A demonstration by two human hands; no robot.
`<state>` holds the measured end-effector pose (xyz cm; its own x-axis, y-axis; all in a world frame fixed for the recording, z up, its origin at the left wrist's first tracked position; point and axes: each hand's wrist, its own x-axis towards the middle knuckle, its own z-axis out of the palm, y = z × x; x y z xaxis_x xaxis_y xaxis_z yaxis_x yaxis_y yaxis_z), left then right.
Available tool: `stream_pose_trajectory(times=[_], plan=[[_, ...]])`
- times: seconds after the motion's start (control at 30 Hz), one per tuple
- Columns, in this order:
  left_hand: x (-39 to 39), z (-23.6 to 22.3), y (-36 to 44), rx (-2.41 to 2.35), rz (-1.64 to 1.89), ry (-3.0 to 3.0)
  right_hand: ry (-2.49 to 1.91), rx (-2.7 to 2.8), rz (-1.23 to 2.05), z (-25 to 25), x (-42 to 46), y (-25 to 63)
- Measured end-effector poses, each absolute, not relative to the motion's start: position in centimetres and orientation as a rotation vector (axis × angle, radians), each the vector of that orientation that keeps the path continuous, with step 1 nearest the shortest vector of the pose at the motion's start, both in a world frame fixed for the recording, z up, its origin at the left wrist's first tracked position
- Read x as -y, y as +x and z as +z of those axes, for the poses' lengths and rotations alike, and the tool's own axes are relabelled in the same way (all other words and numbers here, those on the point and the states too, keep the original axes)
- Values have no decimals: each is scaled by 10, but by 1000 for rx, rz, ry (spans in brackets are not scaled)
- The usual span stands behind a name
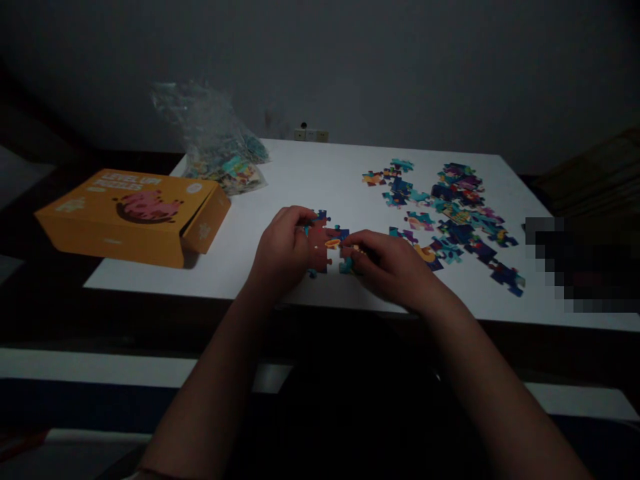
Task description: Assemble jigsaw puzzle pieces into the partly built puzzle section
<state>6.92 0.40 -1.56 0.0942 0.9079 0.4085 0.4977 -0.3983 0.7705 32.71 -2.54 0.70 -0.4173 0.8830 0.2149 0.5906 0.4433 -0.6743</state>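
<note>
Near the front edge of the white table lies a small group of joined jigsaw pieces [318,251], reddish in the middle with blue and teal parts. My left hand [283,248] grips its left side, fingers curled over the far edge and thumb nearer me. From the right, my right hand [393,263] has its fingers closed on a dark jigsaw piece [346,265] with teal on it. That piece sits close against the group's right side. Fingers cover much of it, so I cannot tell whether it is locked in.
Many loose jigsaw pieces [457,193] spread over the table's right half. An orange puzzle box [135,217], its end flap open, stands at the left. Behind it is a clear plastic bag [225,157] with more pieces. The white table [310,177] ends near a wall with sockets [311,135].
</note>
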Motion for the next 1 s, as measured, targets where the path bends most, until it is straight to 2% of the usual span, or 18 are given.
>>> stream_pose_trajectory(times=[0.33, 0.43, 0.53, 0.73, 1.0], plan=[[-2, -14, 70, -1379, 1216, 1974, -1263, 2095, 757, 6, 29, 329], [-2, -13, 70, -1362, 1185, 1987, -1132, 2188, 731, 7, 28, 329], [-2, -12, 71, -1326, 1105, 2033, -1009, 2269, 731, 8, 26, 328], [-1, -7, 68, -1269, 863, 2245, -1042, 2308, 683, 4, 25, 328], [5, 5, 48, -964, 618, 2427, -1015, 2297, 679, 10, 27, 327]])
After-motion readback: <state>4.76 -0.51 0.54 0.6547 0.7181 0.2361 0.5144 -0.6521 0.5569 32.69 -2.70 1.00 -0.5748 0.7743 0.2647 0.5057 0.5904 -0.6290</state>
